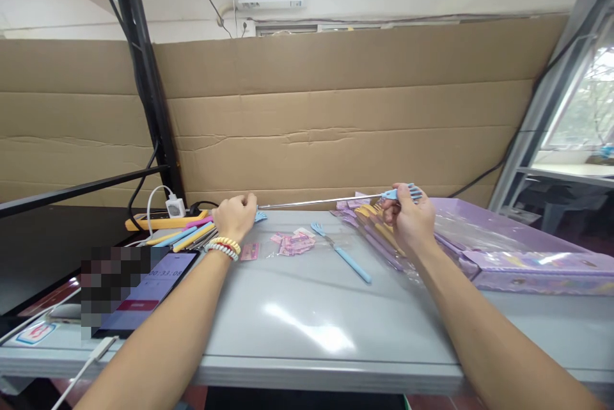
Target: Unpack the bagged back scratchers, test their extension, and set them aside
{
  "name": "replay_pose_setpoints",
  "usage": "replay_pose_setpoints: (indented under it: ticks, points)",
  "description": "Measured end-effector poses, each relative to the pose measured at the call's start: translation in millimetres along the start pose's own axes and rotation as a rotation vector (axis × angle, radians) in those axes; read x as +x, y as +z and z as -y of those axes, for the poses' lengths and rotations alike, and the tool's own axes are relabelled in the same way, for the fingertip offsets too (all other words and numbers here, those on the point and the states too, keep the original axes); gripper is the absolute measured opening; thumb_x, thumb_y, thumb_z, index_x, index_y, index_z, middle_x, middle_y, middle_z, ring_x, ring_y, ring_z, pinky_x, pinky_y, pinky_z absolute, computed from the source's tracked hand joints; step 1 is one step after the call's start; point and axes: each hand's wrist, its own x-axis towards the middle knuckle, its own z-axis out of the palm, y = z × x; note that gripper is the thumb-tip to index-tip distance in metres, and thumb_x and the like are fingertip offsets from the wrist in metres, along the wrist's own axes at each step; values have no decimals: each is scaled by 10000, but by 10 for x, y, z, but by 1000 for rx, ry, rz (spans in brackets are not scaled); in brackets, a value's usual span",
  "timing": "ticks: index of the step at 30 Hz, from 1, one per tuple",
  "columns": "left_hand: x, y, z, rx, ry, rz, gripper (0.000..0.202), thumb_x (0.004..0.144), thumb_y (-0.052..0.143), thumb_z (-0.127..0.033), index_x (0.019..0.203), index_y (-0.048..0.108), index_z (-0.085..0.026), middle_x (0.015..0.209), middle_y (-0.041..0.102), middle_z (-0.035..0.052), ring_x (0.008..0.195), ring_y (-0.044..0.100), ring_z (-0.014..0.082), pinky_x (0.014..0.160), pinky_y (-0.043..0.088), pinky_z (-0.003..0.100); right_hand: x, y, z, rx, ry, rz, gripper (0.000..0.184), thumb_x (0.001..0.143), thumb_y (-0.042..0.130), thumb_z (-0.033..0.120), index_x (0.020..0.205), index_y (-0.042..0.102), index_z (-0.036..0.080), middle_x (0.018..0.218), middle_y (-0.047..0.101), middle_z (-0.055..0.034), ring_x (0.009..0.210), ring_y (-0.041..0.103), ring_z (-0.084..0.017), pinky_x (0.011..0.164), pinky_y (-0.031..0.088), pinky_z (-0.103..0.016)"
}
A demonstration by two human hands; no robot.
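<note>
A telescopic back scratcher (pixel 326 201) with a thin silver rod is stretched out level above the table between my two hands. My left hand (pixel 236 218) is closed round its left end, where the handle is mostly hidden. At the other end, my right hand (pixel 410 218) grips it just by the light-blue claw head, whose prongs poke out past the fingers. A second blue back scratcher (pixel 352 263), collapsed short, lies on the table between my arms. Small pink printed cards (pixel 293 244) are heaped left of it, with one more pink card (pixel 250 252) near my left wrist.
Purple and yellow back scratchers in clear wrappers (pixel 378 231) lie beneath my right hand. A purple box (pixel 542 269) stands at right. Several coloured handles (pixel 192 234), a power strip (pixel 165 221) and a tablet (pixel 148 295) are on the left. Cardboard (pixel 336 109) walls the back.
</note>
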Motion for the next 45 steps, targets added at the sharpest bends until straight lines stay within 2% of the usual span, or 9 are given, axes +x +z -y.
replay_pose_setpoints:
  ticks: [7,11,13,18,23,26,35,40,45]
  points:
    - [-151,-9,-215,69,41,288,578,813,221,-513,766,689,-176,871,689,157,854,618,323,674,404,376,-57,44,-110,-59,-24,78,414,659,645,544,797,499,182,456,539,62,269,395,-66,272,275,-185]
    - [-307,0,-370,59,154,477,679,817,150,-591,715,677,-175,856,693,142,837,629,300,677,419,361,-132,110,-186,-100,-7,164,377,707,614,523,831,498,187,468,532,69,276,395,-62,284,260,-184]
    - [-359,2,-407,43,181,527,707,817,125,-612,681,668,-181,828,694,133,825,631,298,670,418,356,-148,115,-201,-119,-4,175,360,720,608,510,837,497,188,467,525,71,278,393,-62,286,254,-185]
    - [-403,31,-384,-8,249,521,762,795,90,-683,591,629,-184,700,673,123,723,622,284,607,386,335,-147,94,-182,-114,13,169,332,708,634,464,830,493,190,475,527,73,285,392,-61,294,275,-186]
    - [-420,102,-305,-96,525,472,649,832,162,-640,670,612,-202,630,640,62,620,572,211,542,314,278,-119,64,-225,-60,104,126,343,643,692,421,796,493,187,451,517,76,278,370,-57,285,250,-180]
    - [-425,124,-276,-118,640,481,618,849,168,-618,693,599,-203,636,631,53,581,541,183,531,287,270,-108,47,-254,-43,115,137,337,634,697,420,767,501,180,449,517,71,283,367,-51,295,253,-177]
    - [-486,120,-320,-180,733,497,521,880,209,-554,767,589,-215,575,574,17,547,501,164,525,268,265,-110,39,-124,168,298,194,363,564,746,437,739,570,172,451,519,52,315,393,-57,303,267,-178]
    - [-577,113,-397,-171,789,513,477,890,222,-525,795,571,-215,651,602,21,583,519,160,531,274,261,-166,92,-200,140,379,284,368,625,694,503,612,591,149,483,511,14,399,438,-69,356,346,-190]
    - [-662,58,-487,-137,832,500,445,909,192,-492,869,539,-217,742,632,32,666,572,181,562,305,267,-259,165,-251,109,432,386,456,687,589,590,585,603,145,558,571,-31,423,475,-96,388,381,-227]
